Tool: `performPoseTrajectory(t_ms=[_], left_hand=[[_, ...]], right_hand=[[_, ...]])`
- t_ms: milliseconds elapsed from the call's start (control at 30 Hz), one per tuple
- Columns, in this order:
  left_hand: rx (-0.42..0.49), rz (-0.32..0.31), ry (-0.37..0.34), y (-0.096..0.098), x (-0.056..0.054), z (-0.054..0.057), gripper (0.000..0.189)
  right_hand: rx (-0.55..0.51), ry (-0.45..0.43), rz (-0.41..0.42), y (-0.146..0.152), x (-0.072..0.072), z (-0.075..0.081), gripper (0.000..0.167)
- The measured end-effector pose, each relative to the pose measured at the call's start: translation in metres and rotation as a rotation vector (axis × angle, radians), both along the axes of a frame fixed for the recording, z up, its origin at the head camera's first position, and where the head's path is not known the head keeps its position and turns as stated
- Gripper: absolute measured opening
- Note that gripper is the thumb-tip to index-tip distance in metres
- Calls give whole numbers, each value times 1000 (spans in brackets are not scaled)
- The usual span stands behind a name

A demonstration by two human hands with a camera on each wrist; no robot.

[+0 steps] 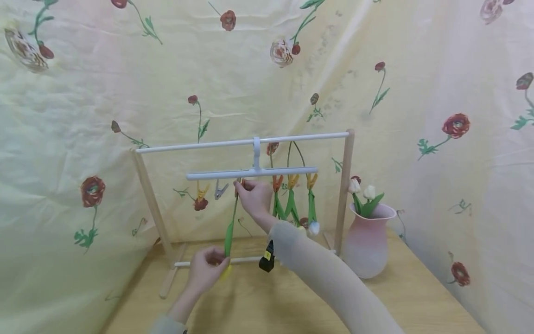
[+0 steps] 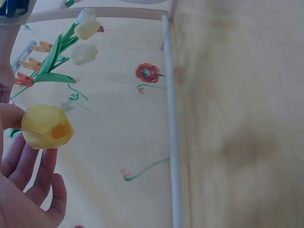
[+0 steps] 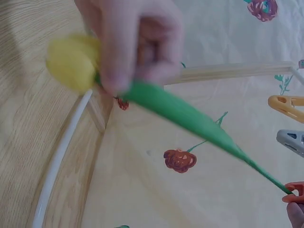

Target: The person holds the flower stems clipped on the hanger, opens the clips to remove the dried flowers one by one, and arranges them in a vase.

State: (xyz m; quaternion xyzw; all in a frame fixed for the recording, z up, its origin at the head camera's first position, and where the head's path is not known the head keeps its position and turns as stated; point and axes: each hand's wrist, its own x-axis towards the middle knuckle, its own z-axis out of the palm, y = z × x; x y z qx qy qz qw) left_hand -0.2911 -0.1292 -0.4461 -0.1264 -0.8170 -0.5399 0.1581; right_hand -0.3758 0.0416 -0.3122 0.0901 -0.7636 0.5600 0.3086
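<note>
A yellow artificial tulip [image 2: 46, 126] hangs head down, its bloom between the thumb and fingers of my left hand [image 1: 206, 269]. Its green leaf and stem [image 3: 190, 121] run up to an orange clothespin [image 3: 295, 192] under the white hanger [image 1: 221, 174]. My right hand [image 1: 256, 197] pinches that clothespin, whose jaws are at the stem's end. Left of it on the hanger are a grey clothespin [image 1: 219, 189] and a yellow clothespin [image 1: 202, 190] without flowers. To the right, orange and yellow clothespins hold several pale tulips [image 1: 313, 227] upside down.
The hanger hooks over the top white bar [image 1: 200, 145] of a wooden-legged rack [image 1: 346, 185] on a wooden table [image 1: 250, 306]. At the right stands a pink and white vase [image 1: 367, 246] with white tulips [image 1: 369, 192]. Floral cloth [image 1: 146, 69] hangs behind.
</note>
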Motion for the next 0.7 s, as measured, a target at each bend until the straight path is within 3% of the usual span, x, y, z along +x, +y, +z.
performPoseTrajectory(t_ms=[233, 333, 400, 500, 700], left_hand=[[-51, 10, -39, -33, 33, -15, 13], [-112, 21, -98, -49, 45, -22, 12], [-148, -3, -152, -60, 51, -27, 10], [-189, -105, -207, -75, 58, -33, 9], [-241, -367, -147, -93, 62, -40, 8]], right_hand=[[-37, -58, 7, 3, 6, -2, 18], [-43, -67, 29, 4, 10, -3, 18], [-35, -54, 37, 4, 11, -2, 19], [-22, -46, 40, 4, 12, 0, 21], [-44, -105, 43, 6, 12, 5, 25]])
